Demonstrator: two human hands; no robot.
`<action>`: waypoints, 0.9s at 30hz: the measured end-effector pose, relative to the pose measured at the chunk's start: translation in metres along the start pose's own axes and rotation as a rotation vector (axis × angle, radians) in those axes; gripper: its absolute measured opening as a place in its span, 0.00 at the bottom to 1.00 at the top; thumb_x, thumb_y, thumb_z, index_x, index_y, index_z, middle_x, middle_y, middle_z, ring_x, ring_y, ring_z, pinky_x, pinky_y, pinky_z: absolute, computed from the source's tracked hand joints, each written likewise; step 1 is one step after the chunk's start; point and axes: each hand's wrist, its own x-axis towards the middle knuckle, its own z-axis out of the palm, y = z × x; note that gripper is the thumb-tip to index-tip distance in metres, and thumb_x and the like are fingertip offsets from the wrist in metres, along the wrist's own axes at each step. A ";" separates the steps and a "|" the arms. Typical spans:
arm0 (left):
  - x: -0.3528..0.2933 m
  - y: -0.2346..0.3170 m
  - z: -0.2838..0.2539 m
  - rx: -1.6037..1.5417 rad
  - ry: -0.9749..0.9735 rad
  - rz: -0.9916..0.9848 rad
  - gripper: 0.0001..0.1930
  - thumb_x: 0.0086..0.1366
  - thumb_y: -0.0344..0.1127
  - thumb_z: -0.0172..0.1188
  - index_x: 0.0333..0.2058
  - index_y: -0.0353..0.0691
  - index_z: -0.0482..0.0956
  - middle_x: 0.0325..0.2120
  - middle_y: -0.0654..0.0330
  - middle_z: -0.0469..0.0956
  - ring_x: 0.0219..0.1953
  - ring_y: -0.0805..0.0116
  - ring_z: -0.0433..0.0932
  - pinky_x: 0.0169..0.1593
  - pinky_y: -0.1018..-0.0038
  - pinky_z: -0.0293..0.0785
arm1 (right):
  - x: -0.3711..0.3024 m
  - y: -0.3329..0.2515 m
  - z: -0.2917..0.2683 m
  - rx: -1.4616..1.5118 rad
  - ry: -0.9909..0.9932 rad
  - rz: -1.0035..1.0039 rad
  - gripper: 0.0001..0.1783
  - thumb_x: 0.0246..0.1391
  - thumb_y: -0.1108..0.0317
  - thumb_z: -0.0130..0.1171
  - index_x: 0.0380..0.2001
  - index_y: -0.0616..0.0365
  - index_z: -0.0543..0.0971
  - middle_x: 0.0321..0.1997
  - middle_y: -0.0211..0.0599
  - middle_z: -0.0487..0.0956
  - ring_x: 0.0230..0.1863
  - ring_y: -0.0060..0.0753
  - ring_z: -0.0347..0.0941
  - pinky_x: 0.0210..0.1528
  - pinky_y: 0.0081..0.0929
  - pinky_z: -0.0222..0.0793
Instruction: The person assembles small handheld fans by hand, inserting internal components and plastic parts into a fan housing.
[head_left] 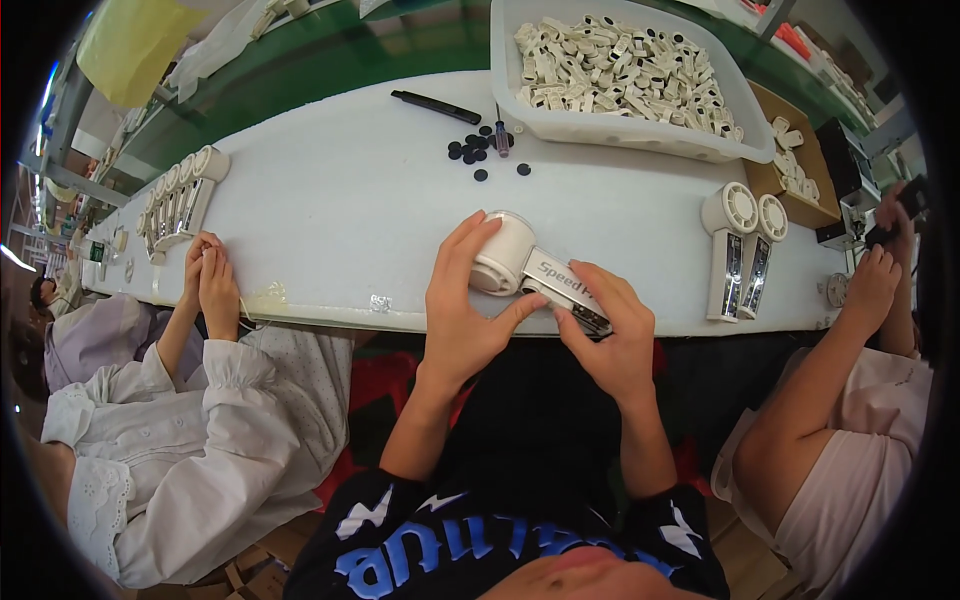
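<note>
Near the table's front edge, a white handheld fan [512,245] lies tilted between my hands, its round head to the left and its handle slanting down to the right. My left hand [462,315] is wrapped round the head, with the thumb reaching to the handle's near side. My right hand [618,335] pinches the handle between thumb and fingers. Dark printed lettering runs along the handle's top face, and a dark strip shows on its near side. The underside of the fan is hidden.
A white bin [640,130] of small white parts stands at the back, beside a cardboard box [800,205]. Black discs [470,150], a screwdriver [501,138] and a black tool [435,105] lie beyond my hands. Fans [738,250] stand right, others [185,200] left. Co-workers flank me.
</note>
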 end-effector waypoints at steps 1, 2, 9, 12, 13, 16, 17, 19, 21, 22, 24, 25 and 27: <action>0.003 0.002 0.000 -0.002 0.001 0.004 0.45 0.47 0.33 0.79 0.62 0.34 0.64 0.62 0.46 0.65 0.62 0.56 0.68 0.63 0.65 0.67 | 0.002 -0.001 0.000 -0.021 0.001 -0.004 0.27 0.43 0.74 0.70 0.50 0.67 0.78 0.47 0.49 0.81 0.45 0.47 0.79 0.47 0.34 0.76; 0.008 0.004 0.001 -0.075 -0.004 -0.069 0.45 0.48 0.33 0.78 0.62 0.34 0.63 0.61 0.46 0.65 0.61 0.56 0.69 0.63 0.65 0.67 | 0.002 -0.001 -0.001 -0.024 0.004 -0.009 0.27 0.43 0.74 0.70 0.50 0.67 0.78 0.47 0.49 0.81 0.45 0.47 0.79 0.47 0.34 0.76; 0.005 0.012 0.009 -0.179 0.156 -0.217 0.42 0.53 0.31 0.75 0.63 0.35 0.59 0.57 0.48 0.69 0.56 0.61 0.73 0.59 0.66 0.70 | -0.003 -0.006 0.010 0.142 0.090 0.175 0.29 0.43 0.74 0.70 0.51 0.69 0.76 0.51 0.51 0.79 0.52 0.46 0.78 0.53 0.34 0.72; -0.004 0.030 0.018 -0.808 0.172 -0.367 0.45 0.55 0.31 0.73 0.66 0.35 0.55 0.51 0.48 0.71 0.50 0.63 0.75 0.51 0.69 0.74 | -0.002 -0.043 0.028 0.142 0.072 -0.021 0.31 0.45 0.74 0.70 0.55 0.68 0.74 0.54 0.50 0.78 0.56 0.47 0.74 0.56 0.37 0.69; 0.001 0.024 0.005 -0.735 0.189 -0.401 0.43 0.56 0.29 0.71 0.66 0.36 0.56 0.49 0.51 0.72 0.46 0.65 0.76 0.48 0.70 0.75 | 0.001 -0.047 0.021 0.139 0.082 -0.032 0.31 0.45 0.74 0.70 0.55 0.68 0.74 0.54 0.50 0.78 0.56 0.47 0.74 0.56 0.37 0.69; 0.022 -0.006 -0.062 -0.429 0.327 -0.370 0.37 0.57 0.29 0.68 0.64 0.36 0.61 0.44 0.55 0.74 0.39 0.67 0.77 0.41 0.72 0.76 | 0.010 -0.052 -0.006 0.205 0.037 -0.018 0.34 0.45 0.72 0.70 0.57 0.66 0.72 0.56 0.51 0.76 0.60 0.47 0.70 0.57 0.39 0.68; 0.022 -0.026 -0.094 -0.148 0.354 -0.389 0.36 0.56 0.31 0.69 0.62 0.34 0.63 0.42 0.54 0.75 0.37 0.64 0.78 0.41 0.70 0.76 | 0.014 -0.040 -0.021 -0.091 0.190 0.003 0.34 0.46 0.70 0.70 0.58 0.65 0.72 0.56 0.51 0.76 0.60 0.48 0.70 0.56 0.40 0.69; 0.031 -0.043 -0.136 0.115 0.374 -0.396 0.35 0.55 0.32 0.70 0.60 0.33 0.65 0.40 0.53 0.76 0.36 0.61 0.78 0.41 0.68 0.76 | 0.020 -0.004 -0.065 -0.617 0.401 0.149 0.34 0.47 0.66 0.69 0.58 0.63 0.72 0.55 0.52 0.77 0.56 0.51 0.73 0.52 0.41 0.70; 0.046 -0.042 -0.153 0.676 0.140 -0.549 0.34 0.54 0.37 0.72 0.58 0.32 0.69 0.40 0.47 0.75 0.37 0.53 0.77 0.44 0.62 0.75 | 0.031 0.021 -0.089 -0.836 0.459 0.269 0.33 0.47 0.64 0.68 0.57 0.62 0.73 0.53 0.53 0.78 0.54 0.53 0.75 0.50 0.41 0.72; 0.042 -0.042 -0.154 0.683 0.150 -0.549 0.34 0.54 0.37 0.72 0.58 0.32 0.69 0.40 0.47 0.75 0.37 0.53 0.77 0.44 0.62 0.75 | 0.041 0.031 -0.091 -0.877 0.332 0.456 0.34 0.47 0.63 0.69 0.57 0.62 0.72 0.48 0.52 0.80 0.48 0.54 0.77 0.47 0.41 0.73; 0.036 -0.051 -0.136 0.843 0.393 -0.342 0.31 0.55 0.38 0.70 0.55 0.32 0.72 0.40 0.45 0.75 0.40 0.50 0.77 0.47 0.60 0.73 | 0.041 0.034 -0.099 -0.949 0.234 0.663 0.35 0.47 0.61 0.69 0.58 0.62 0.72 0.43 0.52 0.82 0.42 0.54 0.80 0.45 0.41 0.74; 0.032 -0.048 -0.131 0.936 0.540 -0.248 0.29 0.56 0.38 0.70 0.54 0.32 0.73 0.41 0.45 0.75 0.41 0.49 0.76 0.48 0.59 0.73 | 0.043 0.037 -0.093 -0.823 0.234 0.599 0.36 0.46 0.61 0.69 0.58 0.63 0.72 0.40 0.51 0.83 0.39 0.54 0.80 0.43 0.41 0.74; 0.035 -0.026 -0.084 0.541 0.532 -0.142 0.27 0.62 0.38 0.66 0.58 0.35 0.72 0.47 0.51 0.76 0.47 0.61 0.76 0.48 0.68 0.73 | 0.038 0.037 -0.101 -0.623 0.258 0.495 0.37 0.45 0.62 0.70 0.58 0.63 0.71 0.34 0.49 0.84 0.34 0.54 0.81 0.39 0.41 0.75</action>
